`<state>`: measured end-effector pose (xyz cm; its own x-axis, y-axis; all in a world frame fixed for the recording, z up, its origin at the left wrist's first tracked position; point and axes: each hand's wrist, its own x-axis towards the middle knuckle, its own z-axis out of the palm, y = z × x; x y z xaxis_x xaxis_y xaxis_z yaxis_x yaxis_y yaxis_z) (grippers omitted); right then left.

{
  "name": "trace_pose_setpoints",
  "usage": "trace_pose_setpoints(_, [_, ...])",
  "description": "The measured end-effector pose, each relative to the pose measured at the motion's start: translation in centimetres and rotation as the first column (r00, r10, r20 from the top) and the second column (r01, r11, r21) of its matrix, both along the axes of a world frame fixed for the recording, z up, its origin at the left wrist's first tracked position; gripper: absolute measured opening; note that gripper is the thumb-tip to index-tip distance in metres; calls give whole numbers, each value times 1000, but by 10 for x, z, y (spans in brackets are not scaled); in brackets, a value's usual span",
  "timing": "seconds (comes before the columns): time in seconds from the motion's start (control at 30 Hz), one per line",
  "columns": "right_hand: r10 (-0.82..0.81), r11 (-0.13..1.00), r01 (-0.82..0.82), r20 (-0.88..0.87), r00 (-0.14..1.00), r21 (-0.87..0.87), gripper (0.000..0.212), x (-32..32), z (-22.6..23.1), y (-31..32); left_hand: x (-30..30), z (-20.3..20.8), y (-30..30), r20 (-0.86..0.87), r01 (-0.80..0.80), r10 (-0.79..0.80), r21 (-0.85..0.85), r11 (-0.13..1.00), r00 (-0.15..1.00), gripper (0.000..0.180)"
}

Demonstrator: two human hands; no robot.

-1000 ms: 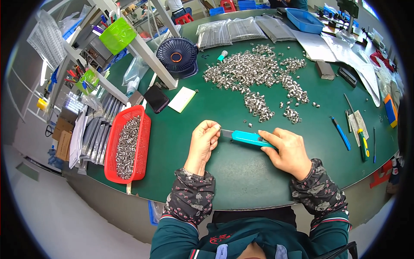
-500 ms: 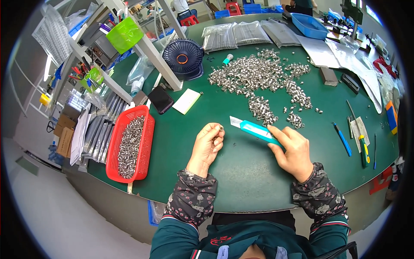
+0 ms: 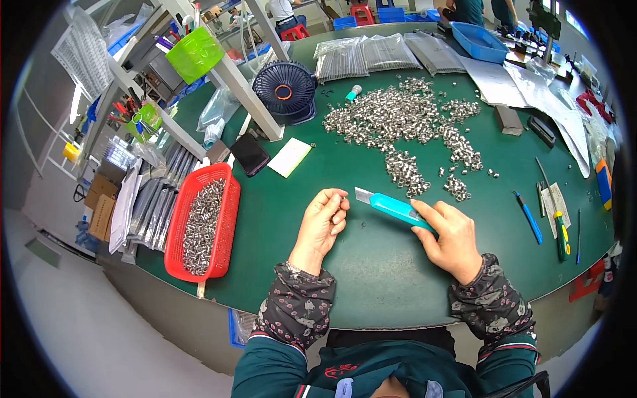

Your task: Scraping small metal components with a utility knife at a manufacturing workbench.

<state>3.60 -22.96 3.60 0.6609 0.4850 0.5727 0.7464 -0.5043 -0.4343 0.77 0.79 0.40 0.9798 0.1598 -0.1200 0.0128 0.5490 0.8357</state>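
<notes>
My right hand [image 3: 451, 239] is closed around a turquoise utility knife [image 3: 393, 206], its blade extended and pointing left. Just left of the blade tip, my left hand [image 3: 322, 225] is closed in a pinch with fingers curled. Between thumb and forefinger sits a small metal ring, mostly hidden by the fingertips. The blade and the left fingers are a short gap apart. Beyond both hands lies a large heap of small shiny metal rings [image 3: 391, 113], with smaller clusters [image 3: 406, 170] trailing nearer. One tiny ring [image 3: 363, 224] rests alone on the green table [image 3: 385, 285].
A red basket [image 3: 229, 232] full of metal parts stands left. Behind it are a phone [image 3: 250, 155], a yellow notepad [image 3: 290, 158] and a dark fan [image 3: 285, 93]. At right lie a blue pen-like tool [image 3: 529, 217] and a screwdriver [image 3: 562, 235]. Bagged parts [image 3: 391, 52] line the back.
The knife has rolled slightly in my right hand, showing more of its turquoise side. My left fingertips have shifted a little, covering more of the ring.
</notes>
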Motion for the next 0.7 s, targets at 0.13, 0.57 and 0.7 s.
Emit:
trace_pose_setpoints(0.13, [-2, 1000, 2, 2, 1000, -16, 35, -4, 3, -3, -2, -2, -2, -6, -36, 36, 16, 999, 999, 13])
trace_pose_setpoints(0.57, [-11, 1000, 10, -15, 1000, -24, 35, -8, 0, -5, -5, -3, -6, -34, -63, 65, 42, 997, 997, 16])
trace_pose_setpoints(0.7, [19, 1000, -19, -26, 999, 3, 34, -2, 2, -1, -1, 4, -2, 13, -38, 39, -55, 998, 999, 14])
